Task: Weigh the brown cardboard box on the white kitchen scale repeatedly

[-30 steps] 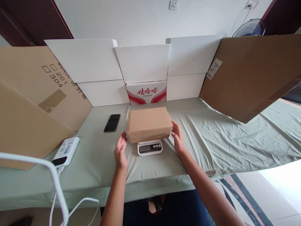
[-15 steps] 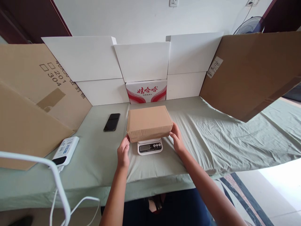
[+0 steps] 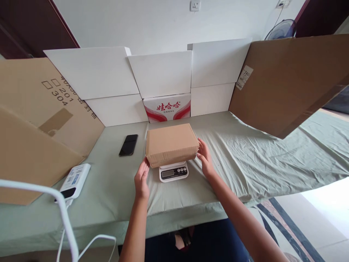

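CHANGE: left hand (image 3: 141, 179) has closed in from apart to touch the box (image 3: 171, 143) | RIGHT: right hand (image 3: 205, 158) against its other end | FINGERS: open, flat on both ends, no lift seen | BOX: rests on scale (image 3: 173, 171), mid-desk (image 3: 114, 189), phone (image 3: 128, 145) left

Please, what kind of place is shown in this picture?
Probably a room in a home, set up as a small parcel-weighing station. A brown cardboard box sits on a small digital scale on a table covered with a green cloth, and cardboard sheets stand around it.
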`<state>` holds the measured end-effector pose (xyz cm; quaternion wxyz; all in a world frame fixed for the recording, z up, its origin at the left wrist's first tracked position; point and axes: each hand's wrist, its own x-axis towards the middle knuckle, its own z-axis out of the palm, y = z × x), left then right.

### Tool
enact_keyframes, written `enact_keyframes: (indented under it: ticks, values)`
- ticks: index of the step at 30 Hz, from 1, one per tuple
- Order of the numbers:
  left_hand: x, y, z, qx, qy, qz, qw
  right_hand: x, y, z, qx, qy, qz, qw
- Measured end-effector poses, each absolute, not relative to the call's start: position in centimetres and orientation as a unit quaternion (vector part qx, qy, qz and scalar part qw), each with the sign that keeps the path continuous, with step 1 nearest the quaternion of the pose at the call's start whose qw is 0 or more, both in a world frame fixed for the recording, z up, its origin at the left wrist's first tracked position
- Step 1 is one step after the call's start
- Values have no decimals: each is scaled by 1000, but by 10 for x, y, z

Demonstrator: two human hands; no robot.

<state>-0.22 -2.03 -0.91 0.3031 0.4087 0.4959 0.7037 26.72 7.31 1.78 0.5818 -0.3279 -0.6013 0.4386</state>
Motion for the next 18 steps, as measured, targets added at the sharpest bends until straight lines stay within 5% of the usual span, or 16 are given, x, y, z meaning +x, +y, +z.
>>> enact_keyframes:
  ticks: [10,18]
  values:
    - [-9,-10,-5,417,491,703,302,261,72,29,-314,-659,387,563]
    - [-27,82,32,423,468,717,298,232,145,51,-276,-649,371,605]
